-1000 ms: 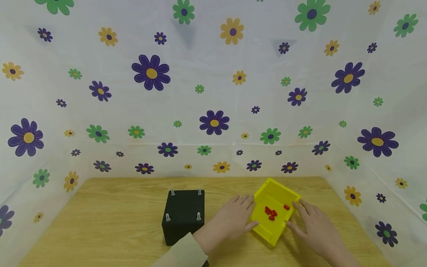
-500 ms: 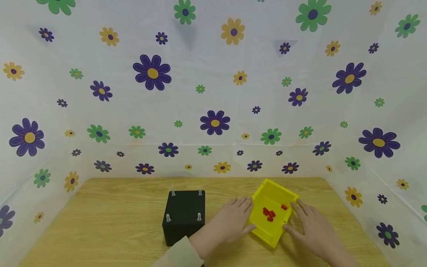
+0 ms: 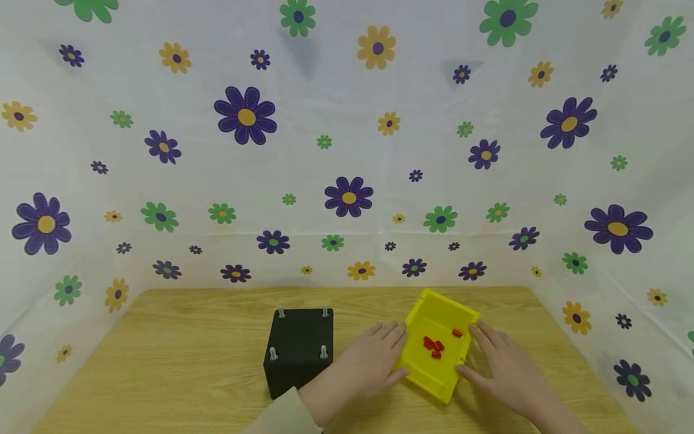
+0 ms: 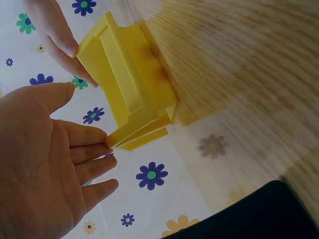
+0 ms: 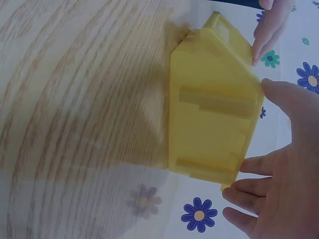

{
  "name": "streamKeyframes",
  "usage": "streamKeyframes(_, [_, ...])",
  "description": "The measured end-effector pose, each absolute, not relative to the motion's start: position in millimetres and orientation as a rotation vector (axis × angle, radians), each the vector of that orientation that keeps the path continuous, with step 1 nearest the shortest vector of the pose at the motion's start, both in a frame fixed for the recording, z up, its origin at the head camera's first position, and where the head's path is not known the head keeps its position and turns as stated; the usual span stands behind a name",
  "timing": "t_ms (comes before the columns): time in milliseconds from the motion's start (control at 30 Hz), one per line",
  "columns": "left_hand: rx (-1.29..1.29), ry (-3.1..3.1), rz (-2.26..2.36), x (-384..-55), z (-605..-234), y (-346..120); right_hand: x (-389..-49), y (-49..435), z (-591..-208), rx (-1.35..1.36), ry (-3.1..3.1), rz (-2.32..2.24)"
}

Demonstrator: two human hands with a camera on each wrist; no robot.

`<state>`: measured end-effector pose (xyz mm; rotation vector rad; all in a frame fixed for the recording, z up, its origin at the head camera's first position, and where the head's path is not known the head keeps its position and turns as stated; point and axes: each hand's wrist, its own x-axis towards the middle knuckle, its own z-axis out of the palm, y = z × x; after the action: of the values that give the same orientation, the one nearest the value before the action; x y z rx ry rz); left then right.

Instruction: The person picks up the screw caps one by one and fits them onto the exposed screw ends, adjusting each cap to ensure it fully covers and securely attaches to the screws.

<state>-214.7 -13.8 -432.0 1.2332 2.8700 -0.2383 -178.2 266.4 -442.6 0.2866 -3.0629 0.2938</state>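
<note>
A yellow plastic bin (image 3: 447,313) sits turned at an angle on the table, right of centre in the head view. Inside lie several small red capsule-shaped pieces (image 3: 438,346), one apart from the others near the right wall. My left hand (image 3: 374,361) touches the bin's left rim with fairly straight fingertips. On the opposite side, my right hand (image 3: 506,374) rests its fingertips and thumb against the right rim. The left wrist view has the bin (image 4: 142,64) beyond the extended fingers. In the right wrist view the bin's outer side wall (image 5: 214,139) shows, thumb tip on its rim.
A black box (image 3: 300,337) with a metal pin at each top corner stands left of my left forearm. The wooden table (image 3: 179,349) is enclosed at the back and sides by a white flowered sheet (image 3: 303,175).
The bin's far end has swung left, while its near corner has hardly moved, so it is turned slightly anticlockwise. Both hands have shifted left with it. The black box has stayed put.
</note>
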Motion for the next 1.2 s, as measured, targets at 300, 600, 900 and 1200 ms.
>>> streamKeyframes(300, [1.295, 2.864, -0.272, -210, -430, -26, -181, 263, -437, 0.321, -3.101, 0.392])
streamKeyframes(600, [1.348, 2.855, -0.242, -205, -429, -37, -184, 261, -434, 0.375, -3.109, 0.472])
streamKeyframes(900, [1.412, 2.868, -0.322, -199, -427, -44, -187, 259, -434, 0.445, -3.099, 0.53])
streamKeyframes(1200, [1.361, 2.843, -0.251, -196, -424, -50, -192, 254, -432, 0.493, -3.086, 0.53])
